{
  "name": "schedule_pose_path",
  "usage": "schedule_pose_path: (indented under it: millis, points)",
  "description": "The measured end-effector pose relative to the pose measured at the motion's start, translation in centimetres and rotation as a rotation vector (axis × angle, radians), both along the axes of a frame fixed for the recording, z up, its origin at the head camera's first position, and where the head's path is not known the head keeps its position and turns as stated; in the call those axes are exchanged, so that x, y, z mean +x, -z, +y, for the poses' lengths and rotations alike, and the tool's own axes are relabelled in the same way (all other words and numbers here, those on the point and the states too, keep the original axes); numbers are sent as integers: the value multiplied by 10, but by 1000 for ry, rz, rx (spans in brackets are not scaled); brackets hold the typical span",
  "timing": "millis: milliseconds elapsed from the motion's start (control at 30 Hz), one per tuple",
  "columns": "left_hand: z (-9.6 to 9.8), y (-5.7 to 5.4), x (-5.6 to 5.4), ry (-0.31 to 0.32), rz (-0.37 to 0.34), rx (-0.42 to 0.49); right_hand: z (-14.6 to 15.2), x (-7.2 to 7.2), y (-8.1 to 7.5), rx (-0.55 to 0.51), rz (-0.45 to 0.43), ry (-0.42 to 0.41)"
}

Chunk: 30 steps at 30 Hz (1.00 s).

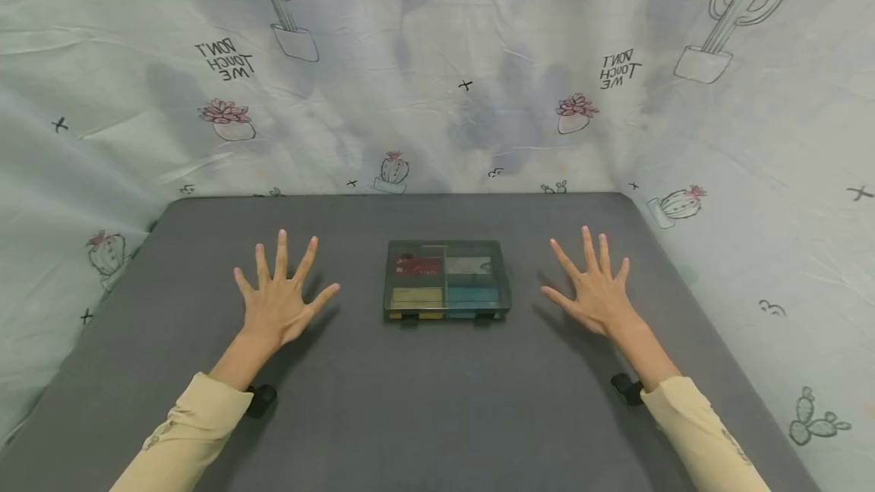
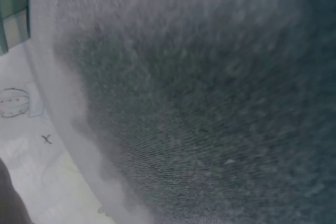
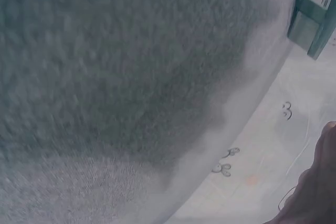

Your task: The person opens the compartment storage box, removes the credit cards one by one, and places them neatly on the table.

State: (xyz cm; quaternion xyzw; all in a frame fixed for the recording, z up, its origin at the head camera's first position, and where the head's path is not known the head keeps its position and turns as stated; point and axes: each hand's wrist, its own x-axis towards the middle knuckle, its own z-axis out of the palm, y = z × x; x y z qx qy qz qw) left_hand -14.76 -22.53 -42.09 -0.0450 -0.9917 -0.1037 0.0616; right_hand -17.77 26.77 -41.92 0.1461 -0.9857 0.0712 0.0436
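A flat, see-through dark plastic case lies on the grey table between the two hands. Through its lid show a red, a whitish, a yellow and a blue item in separate compartments. To the left of the case, my left hand is held palm down with fingers spread, touching nothing I can make out. On the other side my right hand is spread the same way, apart from the case. Part of the case shows in the left wrist view's upper corner, and its end in the right wrist view.
The grey table has rounded far corners. A pale curtain printed with cacti hangs behind it and along both sides. Each wrist wears a small black camera, just past the cream sleeves.
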Motion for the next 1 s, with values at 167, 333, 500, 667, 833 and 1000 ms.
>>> schedule_pose_path:
  millis: [167,333,500,667,833,1000]
  points:
    - [5,-5,11,33,-77,-4,-5,4,-1,1,21,-49]
    - [10,-9,23,79,-176,47,-11,8,-1,11,43,-108]
    - [10,-12,33,127,-188,107,-20,13,-2,1,38,-174]
    - [14,-13,41,175,-139,190,-28,20,-2,-48,-10,-259]
    - [23,-13,45,190,-129,299,-32,26,-2,-120,-130,-362]
    - [30,-14,45,242,-199,466,-33,23,-1,-203,-216,-398]
